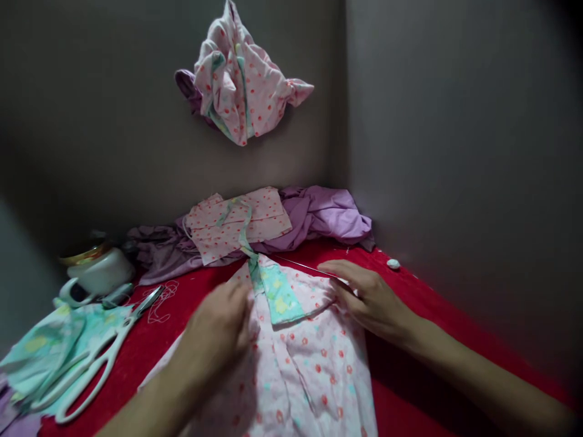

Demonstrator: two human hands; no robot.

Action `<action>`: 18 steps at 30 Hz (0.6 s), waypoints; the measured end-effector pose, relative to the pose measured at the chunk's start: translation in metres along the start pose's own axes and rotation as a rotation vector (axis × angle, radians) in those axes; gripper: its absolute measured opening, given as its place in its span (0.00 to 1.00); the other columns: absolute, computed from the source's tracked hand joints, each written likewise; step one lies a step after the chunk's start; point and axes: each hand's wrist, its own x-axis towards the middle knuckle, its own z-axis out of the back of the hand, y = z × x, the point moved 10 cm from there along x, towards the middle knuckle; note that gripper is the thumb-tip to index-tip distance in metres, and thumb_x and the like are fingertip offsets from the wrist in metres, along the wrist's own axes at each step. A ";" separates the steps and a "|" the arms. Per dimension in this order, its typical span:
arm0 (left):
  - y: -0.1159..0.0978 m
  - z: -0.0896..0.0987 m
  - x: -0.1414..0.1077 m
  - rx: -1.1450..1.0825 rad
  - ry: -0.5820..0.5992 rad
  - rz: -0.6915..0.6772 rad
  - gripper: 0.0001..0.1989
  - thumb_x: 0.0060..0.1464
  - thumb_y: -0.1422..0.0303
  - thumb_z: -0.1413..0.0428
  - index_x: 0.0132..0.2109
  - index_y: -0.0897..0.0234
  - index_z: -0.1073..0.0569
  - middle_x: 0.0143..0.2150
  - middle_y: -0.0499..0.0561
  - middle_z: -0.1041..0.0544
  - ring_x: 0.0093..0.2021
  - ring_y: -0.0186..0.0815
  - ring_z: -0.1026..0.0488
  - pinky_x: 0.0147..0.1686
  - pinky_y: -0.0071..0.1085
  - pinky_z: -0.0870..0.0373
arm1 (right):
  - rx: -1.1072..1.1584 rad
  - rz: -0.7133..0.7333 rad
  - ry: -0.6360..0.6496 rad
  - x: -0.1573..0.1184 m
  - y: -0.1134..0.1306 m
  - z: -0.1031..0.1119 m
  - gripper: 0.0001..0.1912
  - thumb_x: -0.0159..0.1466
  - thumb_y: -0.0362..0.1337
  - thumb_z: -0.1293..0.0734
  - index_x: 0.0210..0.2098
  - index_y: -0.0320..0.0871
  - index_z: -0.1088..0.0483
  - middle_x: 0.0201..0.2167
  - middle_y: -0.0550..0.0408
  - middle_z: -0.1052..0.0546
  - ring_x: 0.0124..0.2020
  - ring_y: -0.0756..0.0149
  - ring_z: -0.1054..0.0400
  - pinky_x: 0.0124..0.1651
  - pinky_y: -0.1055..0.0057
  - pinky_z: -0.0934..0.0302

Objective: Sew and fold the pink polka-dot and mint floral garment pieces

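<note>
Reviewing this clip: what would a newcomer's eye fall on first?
Probably the pink dotted cloth high on the grey wall. Next, the matching pink fabric on the red surface, between the left hand and the right hand, with its mint patch. Then, at lower left, the white-handled scissors lying partly on mint fabric.

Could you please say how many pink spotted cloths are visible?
3: hanging cloth against the wall; back cloth on purple fabric; front cloth by left hand and right hand. Folds may hide more.

The left hand [224,321] is blurred, its grip unclear, the dotted cloth [319,376] is cut off by the bottom edge, and the strand [306,266] at the right hand [371,297] is too thin to identify.
</note>
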 end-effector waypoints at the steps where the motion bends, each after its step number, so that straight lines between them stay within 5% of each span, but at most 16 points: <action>1: 0.020 0.005 0.005 0.093 -0.043 0.058 0.21 0.58 0.66 0.61 0.51 0.69 0.31 0.51 0.64 0.29 0.52 0.47 0.34 0.52 0.44 0.38 | 0.001 0.004 0.046 0.002 0.007 -0.014 0.19 0.63 0.32 0.45 0.50 0.39 0.32 0.49 0.44 0.27 0.51 0.60 0.35 0.53 0.63 0.40; 5: 0.069 -0.037 -0.002 0.263 0.180 0.103 0.28 0.61 0.61 0.65 0.63 0.71 0.45 0.67 0.61 0.48 0.66 0.47 0.55 0.62 0.50 0.54 | -0.114 0.024 0.385 -0.005 0.024 -0.082 0.27 0.65 0.42 0.43 0.62 0.38 0.44 0.62 0.38 0.44 0.63 0.48 0.52 0.62 0.48 0.56; 8: 0.085 -0.060 -0.017 0.289 0.272 0.135 0.30 0.61 0.56 0.67 0.66 0.64 0.53 0.68 0.57 0.57 0.67 0.44 0.59 0.62 0.51 0.57 | -0.224 0.049 0.544 -0.018 0.027 -0.107 0.31 0.65 0.51 0.43 0.63 0.46 0.47 0.65 0.39 0.52 0.65 0.42 0.62 0.60 0.38 0.68; 14: 0.074 -0.046 -0.016 0.296 0.179 0.101 0.27 0.61 0.60 0.64 0.64 0.67 0.46 0.66 0.60 0.46 0.65 0.45 0.49 0.59 0.47 0.49 | -0.273 0.093 0.524 -0.020 0.025 -0.104 0.33 0.63 0.54 0.42 0.62 0.42 0.44 0.63 0.35 0.47 0.64 0.42 0.58 0.60 0.38 0.67; 18: 0.088 -0.012 -0.017 0.383 0.037 0.270 0.21 0.59 0.61 0.61 0.49 0.68 0.31 0.47 0.63 0.26 0.48 0.48 0.30 0.44 0.42 0.35 | -0.114 0.202 0.309 -0.021 0.047 -0.066 0.16 0.64 0.39 0.41 0.46 0.36 0.31 0.49 0.38 0.30 0.52 0.55 0.37 0.53 0.55 0.44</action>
